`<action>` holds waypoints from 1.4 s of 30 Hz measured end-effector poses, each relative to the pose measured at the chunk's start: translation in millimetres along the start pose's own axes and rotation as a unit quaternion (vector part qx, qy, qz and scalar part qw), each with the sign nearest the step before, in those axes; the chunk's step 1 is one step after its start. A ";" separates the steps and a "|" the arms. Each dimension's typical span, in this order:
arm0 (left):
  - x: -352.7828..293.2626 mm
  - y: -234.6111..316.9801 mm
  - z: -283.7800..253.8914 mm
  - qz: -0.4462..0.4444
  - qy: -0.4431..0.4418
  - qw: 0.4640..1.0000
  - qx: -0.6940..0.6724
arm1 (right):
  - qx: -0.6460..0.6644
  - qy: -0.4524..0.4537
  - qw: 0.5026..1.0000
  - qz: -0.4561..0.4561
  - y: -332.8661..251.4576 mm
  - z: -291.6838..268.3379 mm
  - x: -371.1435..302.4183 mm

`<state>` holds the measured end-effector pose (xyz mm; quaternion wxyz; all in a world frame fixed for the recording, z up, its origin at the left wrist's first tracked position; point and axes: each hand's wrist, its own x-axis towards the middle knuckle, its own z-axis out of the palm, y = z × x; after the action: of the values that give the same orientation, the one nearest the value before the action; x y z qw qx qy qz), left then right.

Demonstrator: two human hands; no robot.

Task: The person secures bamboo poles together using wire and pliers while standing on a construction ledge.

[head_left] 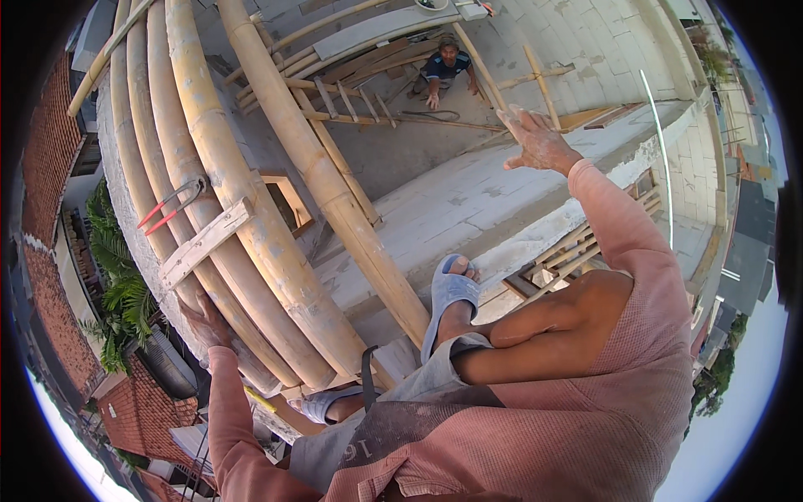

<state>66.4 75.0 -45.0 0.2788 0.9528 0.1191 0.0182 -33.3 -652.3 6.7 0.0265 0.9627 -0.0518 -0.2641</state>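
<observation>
My left hand [204,323] rests on the outermost of several bamboo poles [242,238], its fingers stretched along it and no tool in them. Just beyond it, a short whitish wooden board [206,243] lies across the poles. Red-handled pincers [174,206] lie on the poles past that board. My right hand [539,140] is raised in the air, its dusty fingers spread and nothing in them. Below it runs a pale block wall [468,192], where my sandalled foot [454,293] stands. A single thicker bamboo pole [326,180] slants between the bundle and that wall.
Far below, a person [446,71] looks up beside a wooden ladder [347,100] and planks. A thin white rod [658,159] stands at the right. Left of the poles the drop shows tiled roofs [138,418] and palm leaves [117,259]. A bucket [432,4] sits at the top.
</observation>
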 end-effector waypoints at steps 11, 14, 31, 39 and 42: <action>2.3 -23.2 1.3 0.007 0.033 0.999 0.010 | 0.311 0.379 0.849 0.198 -7.6 -93.9 74.2; -2.6 -22.8 -1.7 0.000 0.030 0.999 0.029 | 0.523 0.319 0.785 0.093 -13.3 -130.4 89.2; 36.4 -11.1 -59.1 -0.095 -0.264 0.951 0.131 | 0.438 -0.046 0.855 -0.272 -250.2 -279.2 -32.1; 10.2 142.2 -146.4 -0.113 -0.384 0.880 -0.255 | 0.504 -0.205 0.771 -0.332 -430.2 -216.9 -37.4; -8.1 140.6 -136.2 -0.157 -0.331 0.798 -0.479 | 0.517 -0.224 0.751 -0.345 -461.9 -184.2 -52.3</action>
<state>75.3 30.1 145.5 0.7213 0.6139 0.1432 -0.2871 55.7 -183.2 155.2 -0.5805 0.6952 0.1504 -0.3963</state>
